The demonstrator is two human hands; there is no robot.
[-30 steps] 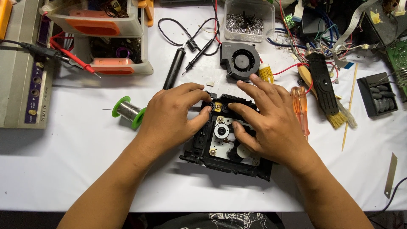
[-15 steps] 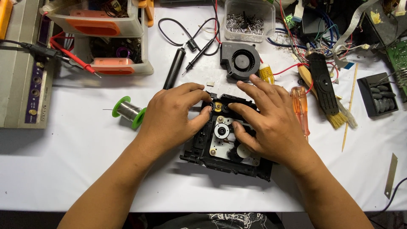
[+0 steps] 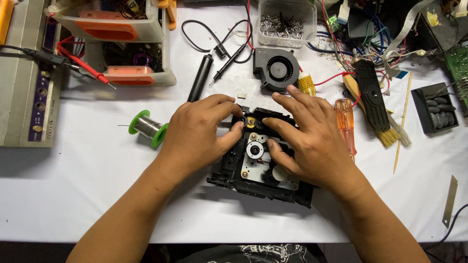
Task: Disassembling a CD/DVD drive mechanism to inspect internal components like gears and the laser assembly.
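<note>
A black plastic disc-drive mechanism point(image 3: 253, 182) with a metal plate, a round spindle hub and small brass gears lies on the white table in the centre of the head view. My left hand point(image 3: 200, 134) rests over its left edge, fingertips on the top rim and thumb beside the gears. My right hand point(image 3: 307, 141) covers its right side, with fingers reaching to the gears and the thumb pressed on the metal plate. Both hands touch the mechanism, which stays flat on the table.
A green solder spool point(image 3: 147, 127) lies left of my hands. Behind are a black blower fan point(image 3: 278, 68), a black pen-like tool point(image 3: 200, 78), a clear tub of screws point(image 3: 286, 22) and storage bins point(image 3: 131, 48). An orange-handled screwdriver point(image 3: 345, 122), a brush point(image 3: 373, 102) and a blade point(image 3: 449, 199) lie right.
</note>
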